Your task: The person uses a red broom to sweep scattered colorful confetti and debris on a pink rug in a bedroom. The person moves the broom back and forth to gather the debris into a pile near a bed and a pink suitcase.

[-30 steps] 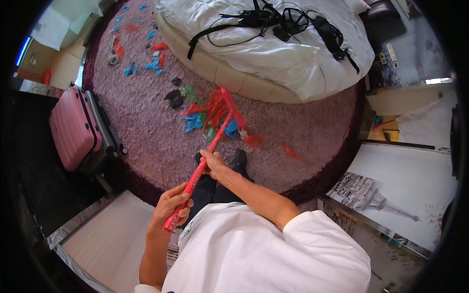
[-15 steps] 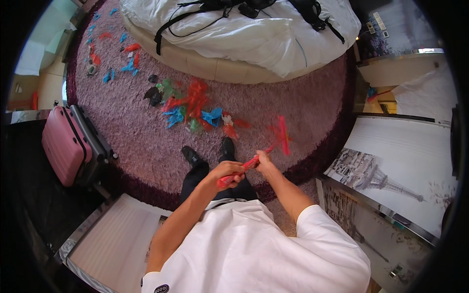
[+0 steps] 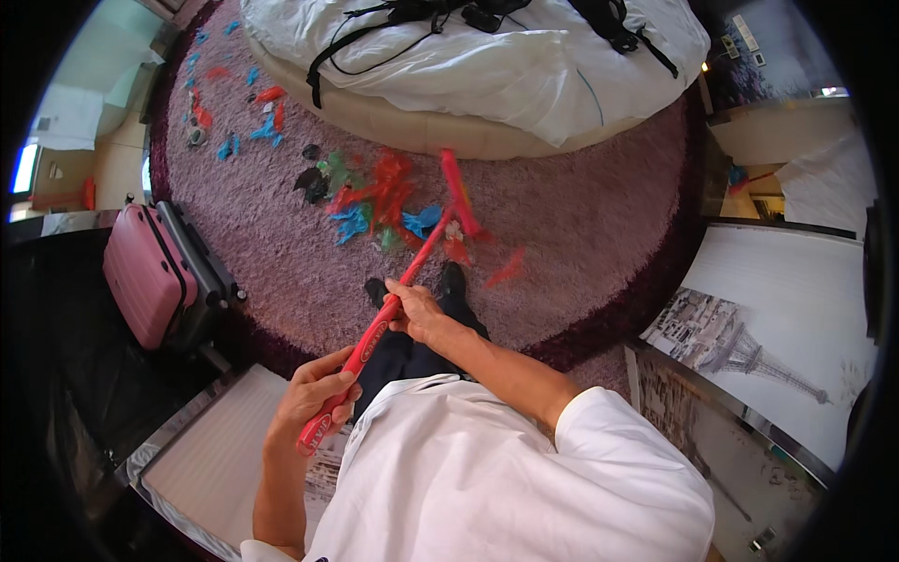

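A red-handled broom (image 3: 426,249) slants from near my waist out over the carpet. Its pink head (image 3: 459,192) is beside the heap of litter, slightly smeared by motion. My left hand (image 3: 314,395) wraps round the upper end of the handle, and my right hand (image 3: 414,307) grips it lower down. Crumpled plastic bits lie heaped in front of my feet: red pieces (image 3: 391,187), blue pieces (image 3: 351,225), green ones (image 3: 339,172) and a black one (image 3: 312,184). One red piece (image 3: 507,269) lies apart, right of the broom head, and looks blurred.
More red and blue scraps (image 3: 272,94) are scattered at the far left of the purple carpet (image 3: 581,225). A round-ended bed (image 3: 449,131) bounds the far side. A pink suitcase (image 3: 150,276) stands at left, and a white cabinet (image 3: 758,304) at right.
The broom head has swung from right to left, toward the heap. My left hand has drawn back down and left, and my right hand has moved left. A red piece now shows at right.
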A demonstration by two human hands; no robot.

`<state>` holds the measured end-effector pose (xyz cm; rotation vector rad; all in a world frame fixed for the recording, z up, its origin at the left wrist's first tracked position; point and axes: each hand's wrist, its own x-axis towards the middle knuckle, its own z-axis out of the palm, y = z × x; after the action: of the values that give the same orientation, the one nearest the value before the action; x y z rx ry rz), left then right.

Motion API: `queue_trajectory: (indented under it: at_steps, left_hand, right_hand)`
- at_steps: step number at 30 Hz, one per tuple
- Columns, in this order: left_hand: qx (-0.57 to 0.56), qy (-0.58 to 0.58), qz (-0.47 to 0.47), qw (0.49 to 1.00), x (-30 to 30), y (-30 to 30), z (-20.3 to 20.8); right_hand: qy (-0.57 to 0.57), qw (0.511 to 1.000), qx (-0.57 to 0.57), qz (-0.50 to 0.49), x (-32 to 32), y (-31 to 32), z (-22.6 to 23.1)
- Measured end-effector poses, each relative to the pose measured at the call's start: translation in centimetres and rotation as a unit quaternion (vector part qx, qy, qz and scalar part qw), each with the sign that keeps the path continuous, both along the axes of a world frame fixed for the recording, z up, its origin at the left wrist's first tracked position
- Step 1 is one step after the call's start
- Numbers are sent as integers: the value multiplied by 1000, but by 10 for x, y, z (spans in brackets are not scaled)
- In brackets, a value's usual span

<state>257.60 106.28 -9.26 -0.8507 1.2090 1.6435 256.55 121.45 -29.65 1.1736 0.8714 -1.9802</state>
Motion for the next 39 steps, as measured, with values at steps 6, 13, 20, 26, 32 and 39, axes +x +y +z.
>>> queue_trajectory:
  at_steps: [6, 13, 20, 26, 32, 39]
  left_hand:
    - [126, -30, -54, 990, -4, 33, -56]
    - [78, -34, -128, 988, 11, 79, -88]
    - [-43, 33, 57, 997, 21, 10, 3]
    - [16, 23, 192, 981, 53, 7, 8]
    - [99, -7, 159, 982, 46, 41, -50]
    - [56, -1, 169, 984, 48, 58, -57]
  right_hand:
    - [-104, 989, 72, -80, 34, 59, -42]
    - [-177, 976, 15, -123, 61, 97, -111]
    - [30, 997, -1, 64, -10, -32, -12]
    - [39, 993, 40, 100, -7, -36, 15]
    - [-85, 991, 97, -17, 18, 20, -64]
    - [-67, 995, 71, 30, 11, 16, -67]
